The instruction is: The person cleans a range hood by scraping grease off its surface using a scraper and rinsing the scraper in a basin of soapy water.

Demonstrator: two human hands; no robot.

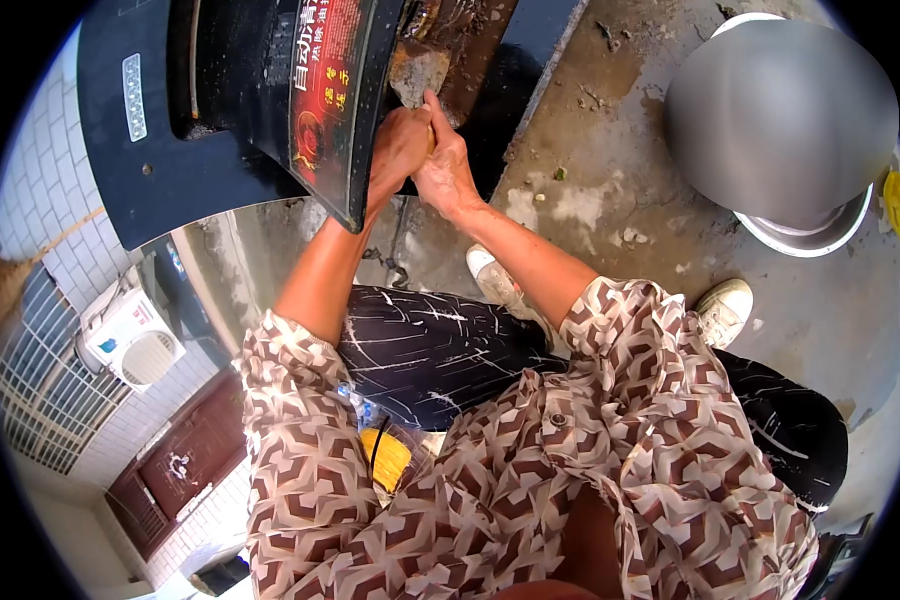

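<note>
My left hand [400, 145] and my right hand [447, 172] are together at the lower edge of a black range hood [245, 170]. Both are closed around the handle of a scraper [418, 75]. A bit of yellow handle shows between the fingers, and my right index finger stretches along toward the blade. The broad, dirty grey blade rests against the brown, greasy inside of the hood. A red label [322, 90] with Chinese print runs along the hood panel beside my left hand. The hood's upper part is cut off by the frame edge.
A large round metal basin [850, 225] stands on the wet, dirty concrete floor at right, mostly covered by a grey blur. Something yellow [899, 203] lies beyond it. My shoes [725, 308] are below. An air-conditioner unit [135, 335] and a brown door [185, 460] show at left.
</note>
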